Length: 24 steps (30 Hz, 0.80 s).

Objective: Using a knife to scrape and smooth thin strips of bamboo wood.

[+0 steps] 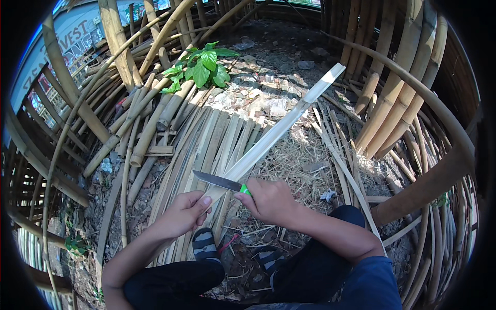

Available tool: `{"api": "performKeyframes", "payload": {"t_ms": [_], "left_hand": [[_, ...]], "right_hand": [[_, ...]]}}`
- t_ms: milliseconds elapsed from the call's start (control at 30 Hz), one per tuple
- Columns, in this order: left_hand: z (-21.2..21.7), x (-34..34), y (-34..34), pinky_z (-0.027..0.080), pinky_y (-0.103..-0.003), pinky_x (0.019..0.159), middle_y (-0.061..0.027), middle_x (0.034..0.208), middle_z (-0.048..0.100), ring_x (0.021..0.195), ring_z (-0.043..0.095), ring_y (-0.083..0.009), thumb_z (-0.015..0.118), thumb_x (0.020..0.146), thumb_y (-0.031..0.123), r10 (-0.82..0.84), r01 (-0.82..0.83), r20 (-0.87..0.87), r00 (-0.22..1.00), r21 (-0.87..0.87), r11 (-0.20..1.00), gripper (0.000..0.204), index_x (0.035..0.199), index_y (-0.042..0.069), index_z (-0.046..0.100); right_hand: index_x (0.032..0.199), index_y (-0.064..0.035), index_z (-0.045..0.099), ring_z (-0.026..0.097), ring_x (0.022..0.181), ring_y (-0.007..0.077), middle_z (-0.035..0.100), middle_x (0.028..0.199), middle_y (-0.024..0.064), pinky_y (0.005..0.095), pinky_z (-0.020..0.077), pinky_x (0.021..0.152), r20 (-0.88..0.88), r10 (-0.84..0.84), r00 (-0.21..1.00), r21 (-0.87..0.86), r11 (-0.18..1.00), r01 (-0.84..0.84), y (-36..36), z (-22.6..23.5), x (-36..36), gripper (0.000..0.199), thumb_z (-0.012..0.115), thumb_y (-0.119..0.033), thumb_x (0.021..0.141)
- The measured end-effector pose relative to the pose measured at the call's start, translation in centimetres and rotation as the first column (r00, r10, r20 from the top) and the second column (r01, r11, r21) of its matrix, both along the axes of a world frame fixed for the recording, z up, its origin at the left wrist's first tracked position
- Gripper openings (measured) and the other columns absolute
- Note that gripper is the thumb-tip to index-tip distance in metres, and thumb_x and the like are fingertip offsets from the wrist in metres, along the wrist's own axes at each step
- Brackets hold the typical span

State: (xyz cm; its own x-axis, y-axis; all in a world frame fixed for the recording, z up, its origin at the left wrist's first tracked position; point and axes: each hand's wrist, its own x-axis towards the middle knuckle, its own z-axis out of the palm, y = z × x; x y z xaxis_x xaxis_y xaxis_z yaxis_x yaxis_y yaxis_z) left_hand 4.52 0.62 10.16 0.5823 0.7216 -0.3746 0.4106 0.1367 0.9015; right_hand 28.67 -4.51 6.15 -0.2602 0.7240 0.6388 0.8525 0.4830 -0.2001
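Head view. The right hand is closed around the green handle of a knife, whose dark blade points toward 9 o'clock and lies across the near end of a long split bamboo strip. The left hand is clamped on that near end, thumb on top, just below the blade at 7 o'clock of it. From the two hands the strip runs away toward 1 o'clock, its pale cut face up and its far squared end raised over stony ground. Beneath the strip, flat bambooslats lie side by side on the ground, with dry straw litter at 3 o'clock of the knife. Round bamboo poles are heaped at 10 o'clock, and a green leafy plant grows among them at 11 o'clock. Thicker upright bamboo culms lean at 2 o'clock. At 6 o'clock the person's striped sandal rests on the ground between the dark-trousered knees. No container appears in the view.
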Motion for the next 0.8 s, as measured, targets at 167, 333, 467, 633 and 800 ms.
{"api": "performKeyframes", "payload": {"t_ms": [167, 333, 467, 633, 800], "left_hand": [[0.3, -0.1, 0.0, 0.043, -0.021, 0.053, 0.001, 0.071, 0.055, 0.059, 0.051, -0.0049, 0.053, 0.102, 0.017, -0.06, 0.061, 0.041, 0.997, -0.009, 0.998, 0.017, 0.096, 0.002, 0.057], [-0.5, -0.5, 0.8, 0.045, -0.023, 0.061, -0.0023, 0.08, 0.06, 0.068, 0.055, -0.0081, 0.055, 0.1, 0.014, -0.056, 0.063, 0.125, 0.991, -0.052, 0.997, 0.015, 0.105, 0.0, 0.059], [0.6, -0.5, 1.3, 0.049, -0.027, 0.067, -0.007, 0.087, 0.064, 0.075, 0.059, -0.0111, 0.054, 0.097, 0.007, -0.063, 0.088, 0.256, 0.965, -0.089, 0.992, 0.018, 0.11, -0.006, 0.058], [1.2, -0.7, 1.3, 0.051, -0.026, 0.067, -0.0069, 0.088, 0.063, 0.075, 0.059, -0.01, 0.051, 0.101, 0.008, -0.074, 0.084, 0.244, 0.967, -0.03, 0.996, 0.023, 0.116, -0.008, 0.056], [0.4, 0.2, 1.8, 0.05, -0.027, 0.075, -0.0079, 0.094, 0.065, 0.083, 0.059, -0.0111, 0.049, 0.103, 0.016, -0.223, 0.225, 0.252, 0.942, 0.019, 0.974, 0.028, 0.117, -0.007, 0.057]], "right_hand": [[0.076, -0.0047, 0.054, 0.061, 0.045, 0.0245, 0.058, 0.058, 0.009, 0.0366, 0.0474, 0.04, 0.028, -0.022, 0.999, 0.008, 1.0, 0.022, 0.1, -0.2, -1.4, 0.039, 0.061, -0.039, 0.094], [0.079, -0.0034, 0.051, 0.059, 0.046, 0.0266, 0.054, 0.056, 0.0101, 0.0374, 0.0462, 0.041, 0.029, 0.018, 0.999, -0.049, 0.999, -0.017, -1.3, -0.8, -3.2, 0.034, 0.062, -0.032, 0.093], [0.08, -0.0029, 0.053, 0.06, 0.046, 0.0243, 0.055, 0.059, 0.009, 0.0372, 0.0451, 0.039, -0.066, -0.081, 0.995, 0.006, 0.997, 0.082, -0.7, -1.1, -3.0, 0.036, 0.061, -0.035, 0.095], [0.084, -0.0046, 0.053, 0.04, 0.037, 0.0128, 0.041, 0.054, -0.0013, 0.0316, 0.0306, 0.035, -0.883, -0.198, 0.427, -0.201, 0.979, 0.037, 3.1, 0.4, 0.3, 0.041, 0.057, -0.043, 0.099], [0.081, -0.0122, 0.045, 0.026, 0.037, 0.0053, 0.031, 0.054, -0.0061, 0.0252, 0.0181, 0.036, -0.951, -0.262, -0.165, -0.19, 0.916, -0.354, 2.7, 2.1, -0.3, 0.032, 0.062, -0.033, 0.098]]}}
